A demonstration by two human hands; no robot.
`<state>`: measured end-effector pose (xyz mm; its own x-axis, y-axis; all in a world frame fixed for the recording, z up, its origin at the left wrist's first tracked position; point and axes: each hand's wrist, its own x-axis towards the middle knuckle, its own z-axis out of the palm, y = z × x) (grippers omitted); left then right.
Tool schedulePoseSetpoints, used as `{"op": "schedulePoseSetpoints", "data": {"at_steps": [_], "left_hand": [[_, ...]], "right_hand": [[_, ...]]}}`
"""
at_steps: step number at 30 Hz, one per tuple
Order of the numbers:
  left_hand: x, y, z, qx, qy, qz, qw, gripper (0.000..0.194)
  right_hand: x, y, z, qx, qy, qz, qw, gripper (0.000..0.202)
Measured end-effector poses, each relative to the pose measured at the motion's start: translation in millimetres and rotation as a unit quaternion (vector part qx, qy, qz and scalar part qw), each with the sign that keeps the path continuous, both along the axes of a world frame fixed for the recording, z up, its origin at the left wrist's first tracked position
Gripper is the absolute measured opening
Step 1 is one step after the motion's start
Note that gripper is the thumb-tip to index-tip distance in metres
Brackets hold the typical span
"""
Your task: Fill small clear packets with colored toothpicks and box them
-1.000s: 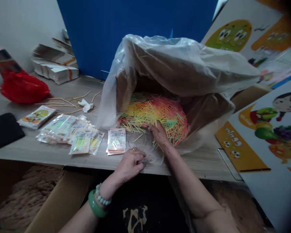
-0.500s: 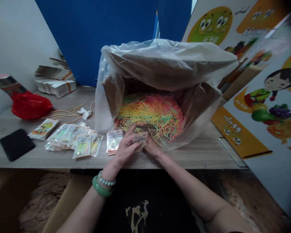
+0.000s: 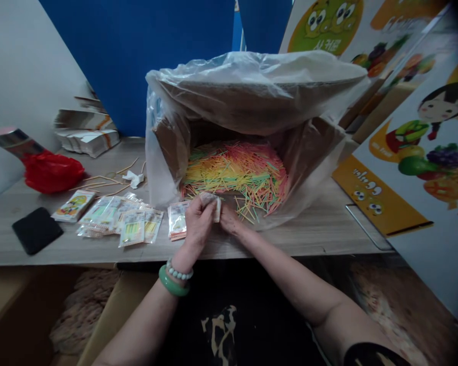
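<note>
My left hand (image 3: 198, 223) is closed around a small printed plastic packet (image 3: 217, 209), which stands bent up between thumb and fingers. Against the packet's right side is my right hand (image 3: 232, 222), its fingers drawn together and partly hidden; what they hold cannot be made out. Just beyond both hands, a heap of thin pink, yellow, orange and green sticks (image 3: 236, 170) spills from a cardboard box lined with clear plastic (image 3: 168, 147). A small stack of flat packets (image 3: 177, 219) lies left of my left hand, partly covered by it.
Filled packets (image 3: 132, 227) lie in a pile on the left of the table. Near them are a printed card pack (image 3: 73, 205), a black flat pad (image 3: 37, 230), a red plastic bag (image 3: 53, 172) and crumpled tissue (image 3: 133, 178). Printed cartons (image 3: 385, 188) stand at the right.
My left fingers, stretched out before, have curled around the packet, which is now bent and raised. My right hand has shifted slightly left and up beside it. The camera view has shifted a little.
</note>
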<state>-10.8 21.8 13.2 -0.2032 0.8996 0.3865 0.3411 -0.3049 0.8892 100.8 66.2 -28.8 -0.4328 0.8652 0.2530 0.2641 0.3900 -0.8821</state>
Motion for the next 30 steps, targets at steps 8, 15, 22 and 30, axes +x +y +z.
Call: {"op": "schedulePoseSetpoints", "data": {"at_steps": [8,15,22,30], "left_hand": [[-2.1,-1.0,1.9,-0.037,0.143,-0.02,0.989,0.013],[-21.4,-1.6,14.3,-0.111,-0.271,-0.028,0.956,0.018],[-36.8,-29.6,3.5,-0.179,-0.261,-0.039,0.948,0.013],[-34.5,-41.5,-0.3,-0.189,-0.272,-0.101,0.938,0.023]], "right_hand": [[-7.1,-5.0,-4.0,0.006,-0.146,-0.07,0.987,0.017],[6.2,3.1,1.7,-0.091,0.038,-0.146,0.984,0.021],[17.2,3.7,6.6,-0.114,0.153,-0.124,0.974,0.014],[17.6,-6.7,0.1,-0.014,0.021,-0.109,0.994,0.015]]}}
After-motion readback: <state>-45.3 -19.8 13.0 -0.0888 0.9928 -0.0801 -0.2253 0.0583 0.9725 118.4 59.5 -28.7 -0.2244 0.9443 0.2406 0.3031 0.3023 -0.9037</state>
